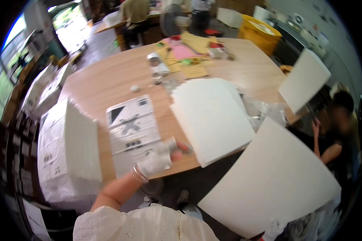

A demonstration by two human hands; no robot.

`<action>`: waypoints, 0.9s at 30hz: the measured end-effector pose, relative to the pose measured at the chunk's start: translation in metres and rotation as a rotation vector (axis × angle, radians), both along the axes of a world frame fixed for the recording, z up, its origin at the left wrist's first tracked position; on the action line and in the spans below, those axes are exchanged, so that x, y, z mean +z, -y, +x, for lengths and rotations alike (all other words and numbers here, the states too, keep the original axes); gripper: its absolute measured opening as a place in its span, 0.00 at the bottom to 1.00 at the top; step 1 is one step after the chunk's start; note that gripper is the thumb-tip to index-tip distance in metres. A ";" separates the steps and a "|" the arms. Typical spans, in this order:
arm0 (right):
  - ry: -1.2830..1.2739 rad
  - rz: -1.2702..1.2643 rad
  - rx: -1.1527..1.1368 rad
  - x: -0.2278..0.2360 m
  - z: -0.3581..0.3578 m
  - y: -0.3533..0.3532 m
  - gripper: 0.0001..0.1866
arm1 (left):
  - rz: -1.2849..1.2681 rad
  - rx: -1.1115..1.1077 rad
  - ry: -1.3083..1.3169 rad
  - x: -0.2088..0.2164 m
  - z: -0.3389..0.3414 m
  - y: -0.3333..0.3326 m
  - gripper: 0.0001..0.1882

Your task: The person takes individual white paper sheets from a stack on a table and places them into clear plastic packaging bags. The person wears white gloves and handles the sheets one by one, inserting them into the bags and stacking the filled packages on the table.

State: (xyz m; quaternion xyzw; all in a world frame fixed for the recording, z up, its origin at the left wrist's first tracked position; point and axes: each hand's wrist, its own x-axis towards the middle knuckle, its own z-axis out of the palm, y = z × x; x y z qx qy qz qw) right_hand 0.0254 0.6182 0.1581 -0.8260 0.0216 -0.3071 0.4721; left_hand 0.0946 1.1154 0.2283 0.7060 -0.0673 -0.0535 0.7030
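My left hand [159, 159], in a white glove with bare fingertips, is over the table's near edge, beside a stack of large white sheets [215, 116]. Its fingers stretch to the right, slightly blurred, and nothing shows in them. At the lower right my right hand [274, 231], also gloved, grips the near edge of a big white sheet [271, 176]; its fingers are partly hidden. That sheet hangs tilted off the table's right front side. A flat printed white wrapper [133, 126] lies left of the stack, reaching under my left wrist.
A tall wrapped stack of white sheets [82, 148] stands at the table's left. Tape rolls [155, 62], yellow and pink papers [185, 52] and clear plastic [265, 110] lie on the wooden table [96, 86]. A seated person [336, 136] is at right, near another white sheet [303, 82] and a yellow bin [259, 34].
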 end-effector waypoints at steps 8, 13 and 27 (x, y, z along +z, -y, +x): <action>-0.101 -0.227 0.856 0.004 0.090 -0.271 0.06 | -0.839 0.269 -0.342 -0.164 -0.168 -0.071 0.35; -0.917 0.089 1.024 -0.101 0.086 -0.368 0.31 | -0.490 0.487 -0.530 -0.200 -0.213 -0.107 0.21; -0.966 -0.333 0.909 -0.093 0.021 -0.402 0.22 | 0.736 0.183 -0.240 -0.140 -0.156 -0.038 0.28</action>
